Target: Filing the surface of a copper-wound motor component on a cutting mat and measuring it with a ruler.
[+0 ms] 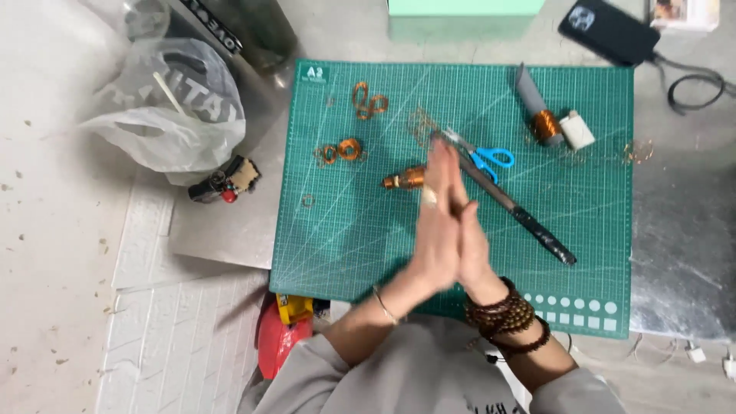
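Grey sleeves fill the bottom of the head view, and from them both forearms rise to meet over the green cutting mat (345, 230). Left hand (435, 230) and right hand (469, 245) are pressed flat together, palm to palm, fingers straight and pointing away from the person. Their edges are blurred, so they look to be in motion; whether anything thin lies between the palms cannot be told. Nothing is visibly grasped. A stack of dark bead bracelets (507, 318) circles the right wrist, and a thin bangle (383, 305) the left.

Just past the fingertips lies a copper wire spool (404, 179), with blue-handled scissors (483, 156) and a long dark rod (514, 211) beside the right hand. Coiled copper wire pieces (339, 151) and a second pair of loops (368, 100) sit farther up the mat, well apart from the hands. Another copper spool (547, 125) lies near the mat's far right edge.

Judging from this, the step looks like rubbing or rolling between the palms amid wire work. Any next move would call for parting the hands and reaching for the nearby spool or scissors.

Off the mat, a white plastic bag (165, 115) rests on the table (682, 245).
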